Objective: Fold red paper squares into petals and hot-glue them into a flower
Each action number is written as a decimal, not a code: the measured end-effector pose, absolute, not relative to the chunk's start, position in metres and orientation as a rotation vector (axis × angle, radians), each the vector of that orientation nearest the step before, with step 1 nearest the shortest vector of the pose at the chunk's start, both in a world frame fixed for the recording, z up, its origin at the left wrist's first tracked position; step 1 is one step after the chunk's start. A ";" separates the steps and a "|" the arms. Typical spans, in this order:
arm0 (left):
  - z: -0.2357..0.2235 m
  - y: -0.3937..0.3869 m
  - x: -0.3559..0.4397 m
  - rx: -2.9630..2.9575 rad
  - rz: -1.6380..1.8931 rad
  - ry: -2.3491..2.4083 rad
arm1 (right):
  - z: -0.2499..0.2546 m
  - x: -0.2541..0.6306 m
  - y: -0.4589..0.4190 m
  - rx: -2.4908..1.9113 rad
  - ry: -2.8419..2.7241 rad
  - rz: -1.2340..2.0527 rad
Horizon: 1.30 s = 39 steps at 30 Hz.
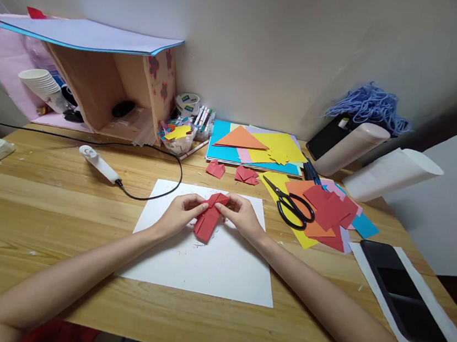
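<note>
A piece of folded red paper (207, 225) is held between both hands over a white sheet (167, 263) on the table. My left hand (184, 213) pinches its upper left edge, thumb on top. On the other side, my right hand (242, 214) grips the upper right part, its thumb pressed on the folds. The fingers behind the paper are partly hidden. Just beyond the sheet lie two folded red paper pieces, one on the left (215, 169) and one on the right (247, 175).
Black-handled scissors (291, 203) lie on coloured paper scraps (327, 211) at right. A dark phone (403, 292) rests farther right. At left are a white hot glue gun (98, 163) with a black cord and an open cardboard box (159, 90). Stacked coloured paper (220, 131) lies behind.
</note>
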<state>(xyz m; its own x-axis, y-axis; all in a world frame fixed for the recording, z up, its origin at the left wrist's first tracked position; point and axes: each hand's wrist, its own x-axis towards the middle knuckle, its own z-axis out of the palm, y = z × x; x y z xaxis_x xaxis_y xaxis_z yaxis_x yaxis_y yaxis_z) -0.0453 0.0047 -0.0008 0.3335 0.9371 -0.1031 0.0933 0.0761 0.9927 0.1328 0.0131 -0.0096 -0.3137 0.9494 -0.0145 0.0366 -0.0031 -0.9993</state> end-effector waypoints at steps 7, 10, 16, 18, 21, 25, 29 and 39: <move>0.001 0.004 -0.044 1.288 0.816 1.053 | -0.015 0.132 0.013 -1.085 -1.460 1.363; 0.001 0.003 -0.044 1.334 0.787 1.051 | -0.016 0.131 0.013 -1.098 -1.505 1.300; -0.004 0.003 -0.043 1.354 0.804 1.044 | -0.014 0.130 0.010 -1.085 -1.600 1.165; -0.005 0.003 -0.044 1.344 0.813 1.039 | -0.012 0.130 0.007 -1.068 -1.653 1.066; -0.004 0.004 -0.045 1.319 0.823 1.031 | -0.010 0.131 0.004 -1.020 -1.792 0.873; -0.002 0.005 -0.046 1.271 0.809 1.014 | -0.011 0.134 0.002 -0.903 -1.967 0.623; 0.000 0.005 -0.047 1.179 0.786 1.002 | -0.014 0.138 0.004 -0.832 -2.077 0.453; 0.001 0.007 -0.048 1.152 0.814 0.978 | -0.019 0.139 0.005 -0.898 -2.231 0.338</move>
<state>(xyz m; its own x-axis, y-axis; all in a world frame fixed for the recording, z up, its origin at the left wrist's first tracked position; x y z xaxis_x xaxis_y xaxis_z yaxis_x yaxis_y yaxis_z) -0.0484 0.0070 0.0008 0.3706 0.9072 -0.1991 -0.0314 0.2265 0.9735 0.1389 0.0051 -0.0190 -0.5160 0.6875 0.5110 0.5054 0.7260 -0.4664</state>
